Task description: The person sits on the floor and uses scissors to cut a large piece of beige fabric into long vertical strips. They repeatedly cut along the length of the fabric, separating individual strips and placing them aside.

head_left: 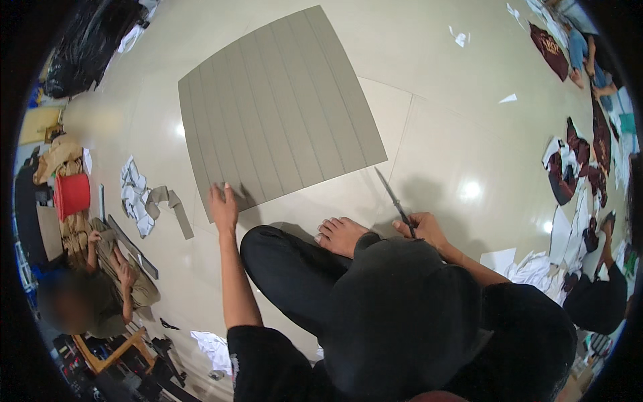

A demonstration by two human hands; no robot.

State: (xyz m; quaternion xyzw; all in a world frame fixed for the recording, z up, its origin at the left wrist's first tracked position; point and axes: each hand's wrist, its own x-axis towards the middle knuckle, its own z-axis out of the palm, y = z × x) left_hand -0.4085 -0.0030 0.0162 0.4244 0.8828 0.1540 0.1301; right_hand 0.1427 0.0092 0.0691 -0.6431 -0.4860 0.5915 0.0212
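Nearby, right hand (429, 231): its fingers are closed round the handles of the scissors (394, 197); for a true cut, the wrist would best stay in line with the blades.
Scissors: held low, pointing away from the person; the tip is just beside the near right corner of the grey-brown sheet (281, 107); whether it touches cannot be told.
Left hand (224, 206): at the near left corner, fingers slightly parted over the upper face; whether the thumb pinches the edge cannot be told. Firm, flat pressure here should keep the material from skewing.
Grey-brown sheet: flat on the floor (442, 134), ahead of the bare foot (340, 236), its near edge spanning from the left fingers to the scissors' tip.
Ruled lines: they run from near edge to far edge; long, even strokes along one line would probably leave the cleanest border.
Far scrap (459, 37): white, beyond the right side, well apart from both hands.
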